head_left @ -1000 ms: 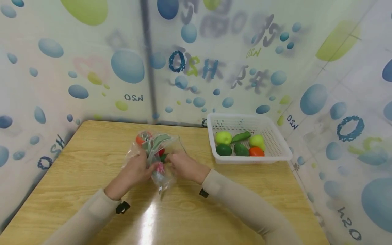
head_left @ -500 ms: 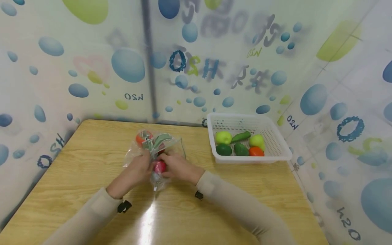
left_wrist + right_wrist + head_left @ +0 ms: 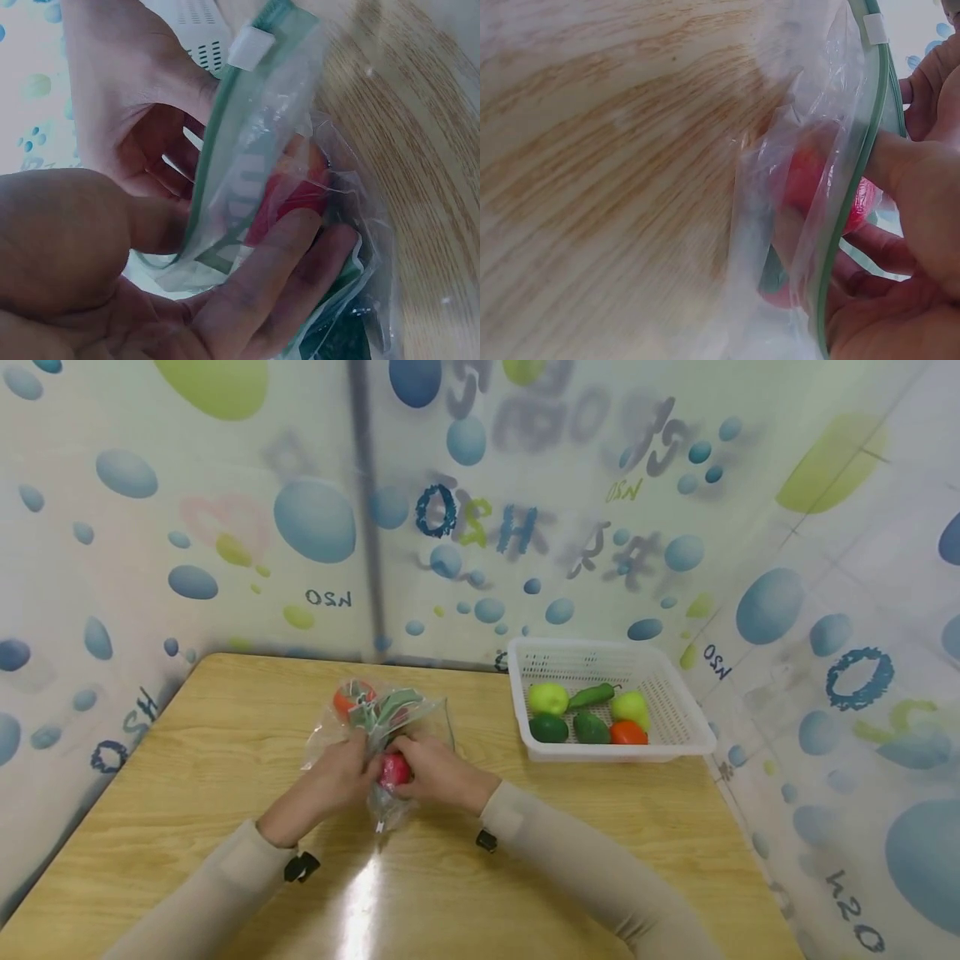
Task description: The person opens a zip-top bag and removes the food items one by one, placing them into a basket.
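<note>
A clear zip bag [image 3: 429, 718] with a green seal and a white slider [image 3: 251, 49] lies on the table between the hands. My left hand [image 3: 335, 782] grips the bag's green-edged mouth, thumb on one side and fingers on the other. My right hand [image 3: 441, 772] reaches into the mouth, and its thumb and fingers hold a round, shiny red thing [image 3: 395, 770] whose kind I cannot tell. Printed marks show on it in the right wrist view. Inside the bag's far end is an orange-red, tomato-like thing [image 3: 351, 697]. Something dark green [image 3: 337, 334] also shows through the plastic.
A white perforated basket [image 3: 697, 727] stands at the back right of the wooden table [image 3: 480, 893]. It holds yellow-green fruits [image 3: 548, 699], a green pepper [image 3: 592, 695], dark green avocado-like things [image 3: 592, 727] and a tomato [image 3: 628, 732]. Patterned curtains [image 3: 480, 585] hang behind.
From one second ago, my right hand has moved left and closer to the left hand, into the bag's mouth, and the red thing now shows more plainly. Over the last half second little has moved.
</note>
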The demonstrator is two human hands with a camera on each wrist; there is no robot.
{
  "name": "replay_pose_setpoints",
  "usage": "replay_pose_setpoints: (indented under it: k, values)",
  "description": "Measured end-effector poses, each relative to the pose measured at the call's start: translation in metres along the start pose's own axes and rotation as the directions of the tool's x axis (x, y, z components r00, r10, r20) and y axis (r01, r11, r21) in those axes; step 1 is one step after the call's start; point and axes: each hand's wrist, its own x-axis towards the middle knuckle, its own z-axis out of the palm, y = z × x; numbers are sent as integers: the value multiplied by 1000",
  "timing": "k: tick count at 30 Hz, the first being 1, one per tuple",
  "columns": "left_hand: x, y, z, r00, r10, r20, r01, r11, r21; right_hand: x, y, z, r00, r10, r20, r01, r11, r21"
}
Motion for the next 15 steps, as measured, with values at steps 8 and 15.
replay_pose_setpoints:
  k: [8,15]
  values:
    - [-10,36,-16,992,-121,43,120,993,13,-6,0,-4,999,-25,-35,23,997,-68]
    - [-11,32,-15,995,-97,38,97,995,4,-10,-2,-11,999,26,-19,-27,998,-60]
